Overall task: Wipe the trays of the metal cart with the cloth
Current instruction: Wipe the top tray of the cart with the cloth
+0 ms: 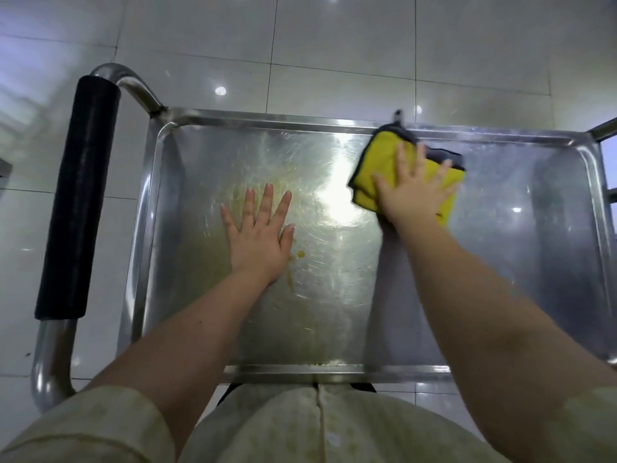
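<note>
A single camera sits on the person's head, tilted steeply down and forward, close over the metal tray [334, 295]. Its wide lens takes in the handle [78, 195] at the left and the tiled floor [334, 45] beyond the far rim.

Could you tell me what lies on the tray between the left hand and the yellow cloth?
Head view: only bare tray metal with glare, between left hand and cloth.

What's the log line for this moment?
right hand: pressing yellow cloth flat, tray far side | left hand: flat on tray | yellowish stains: beside left hand
</note>
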{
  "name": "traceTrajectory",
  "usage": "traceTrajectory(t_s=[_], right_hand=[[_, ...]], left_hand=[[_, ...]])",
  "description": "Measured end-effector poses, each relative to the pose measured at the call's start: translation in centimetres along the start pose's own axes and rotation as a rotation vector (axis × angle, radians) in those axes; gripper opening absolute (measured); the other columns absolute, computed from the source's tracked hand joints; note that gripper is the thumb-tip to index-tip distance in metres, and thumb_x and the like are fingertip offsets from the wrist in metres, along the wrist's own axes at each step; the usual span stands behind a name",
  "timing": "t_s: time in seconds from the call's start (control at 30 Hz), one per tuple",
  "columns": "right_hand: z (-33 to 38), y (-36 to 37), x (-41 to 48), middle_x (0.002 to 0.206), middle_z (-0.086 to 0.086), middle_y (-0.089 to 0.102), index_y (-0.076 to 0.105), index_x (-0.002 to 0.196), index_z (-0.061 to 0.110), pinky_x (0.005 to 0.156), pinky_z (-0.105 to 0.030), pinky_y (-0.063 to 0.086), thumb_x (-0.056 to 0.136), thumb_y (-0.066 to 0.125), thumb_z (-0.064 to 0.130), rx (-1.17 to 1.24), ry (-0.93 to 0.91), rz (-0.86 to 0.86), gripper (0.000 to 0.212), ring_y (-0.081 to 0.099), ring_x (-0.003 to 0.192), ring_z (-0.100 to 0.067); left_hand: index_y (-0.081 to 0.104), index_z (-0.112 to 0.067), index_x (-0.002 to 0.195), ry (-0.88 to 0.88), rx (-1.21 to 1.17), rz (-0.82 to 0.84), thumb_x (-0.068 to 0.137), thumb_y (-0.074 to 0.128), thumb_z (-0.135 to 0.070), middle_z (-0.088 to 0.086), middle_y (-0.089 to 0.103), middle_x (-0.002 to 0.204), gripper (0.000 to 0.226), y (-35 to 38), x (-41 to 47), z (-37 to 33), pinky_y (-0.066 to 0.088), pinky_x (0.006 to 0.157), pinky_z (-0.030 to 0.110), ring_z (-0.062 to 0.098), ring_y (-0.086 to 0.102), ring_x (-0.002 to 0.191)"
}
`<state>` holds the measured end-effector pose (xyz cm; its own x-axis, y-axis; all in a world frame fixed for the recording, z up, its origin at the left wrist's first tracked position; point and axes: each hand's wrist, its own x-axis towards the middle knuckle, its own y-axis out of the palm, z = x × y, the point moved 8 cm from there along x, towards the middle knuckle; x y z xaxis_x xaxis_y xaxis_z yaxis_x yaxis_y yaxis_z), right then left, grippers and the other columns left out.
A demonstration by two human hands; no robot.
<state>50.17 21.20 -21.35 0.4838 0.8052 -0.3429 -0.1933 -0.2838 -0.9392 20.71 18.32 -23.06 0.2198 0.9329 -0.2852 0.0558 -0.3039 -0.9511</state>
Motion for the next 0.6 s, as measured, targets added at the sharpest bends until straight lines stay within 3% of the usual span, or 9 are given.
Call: traceTrajectory(t_s=[0.13, 0.27, 0.33, 0.5, 0.6], right_hand=[[9.0, 3.0, -7.4, 0.163, 0.01, -0.014, -0.009, 0.151, 0.05, 0.108, -0.072, -0.009, 0.087, 0.014, 0.076, -0.122, -0.335, 0.047, 0.072, -0.016, 0.145, -0.048], [6.6, 3.2, -8.2, 0.163, 0.013, -0.015, -0.012, 0.148, 0.054, 0.113, -0.068, -0.006, 0.091, 0.012, 0.073, -0.136, -0.443, 0.069, 0.066, -0.018, 0.147, -0.041], [1.5, 2.5, -6.2, 0.162, 0.015, -0.015, -0.008, 0.15, 0.053, 0.115, -0.065, -0.005, 0.091, 0.016, 0.073, -0.128, -0.351, 0.045, 0.066, -0.015, 0.148, -0.039], [-15.0, 0.8, -4.0, 0.164, 0.013, -0.008, -0.004, 0.151, 0.051, 0.116, -0.063, -0.004, 0.092, 0.017, 0.073, 0.023, 0.085, 0.04, 0.067, -0.009, 0.148, -0.041], [-15.7, 1.0, -5.0, 0.165, 0.008, -0.008, -0.003, 0.154, 0.045, 0.116, -0.064, -0.004, 0.094, 0.017, 0.069, 0.036, 0.189, 0.02, 0.068, -0.009, 0.147, -0.045]], left_hand=[[-0.009, -0.043, 0.152, -0.002, -0.017, -0.026, 0.096, 0.001, -0.054, -0.006, -0.012, 0.164, 0.058, -0.2, -0.2, 0.8, -0.007, 0.114, 0.065, 0.025, -0.011, 0.151], [-0.008, -0.044, 0.151, -0.001, -0.022, -0.027, 0.094, 0.001, -0.055, -0.01, -0.017, 0.16, 0.058, 0.0, -0.8, 0.8, -0.008, 0.115, 0.063, 0.023, -0.012, 0.151], [-0.007, -0.044, 0.152, -0.002, -0.023, -0.031, 0.097, 0.004, -0.054, -0.011, -0.019, 0.159, 0.057, 0.0, -0.9, 0.5, -0.008, 0.116, 0.063, 0.022, -0.013, 0.15], [-0.01, -0.043, 0.153, -0.008, -0.008, -0.031, 0.099, 0.006, -0.053, -0.008, -0.02, 0.16, 0.057, 0.2, -0.5, -0.1, -0.009, 0.116, 0.062, 0.022, -0.017, 0.15], [-0.012, -0.042, 0.153, -0.011, 0.011, -0.021, 0.099, 0.003, -0.052, -0.007, -0.022, 0.16, 0.057, 0.4, -0.6, -0.6, -0.007, 0.114, 0.065, 0.025, -0.017, 0.149]])
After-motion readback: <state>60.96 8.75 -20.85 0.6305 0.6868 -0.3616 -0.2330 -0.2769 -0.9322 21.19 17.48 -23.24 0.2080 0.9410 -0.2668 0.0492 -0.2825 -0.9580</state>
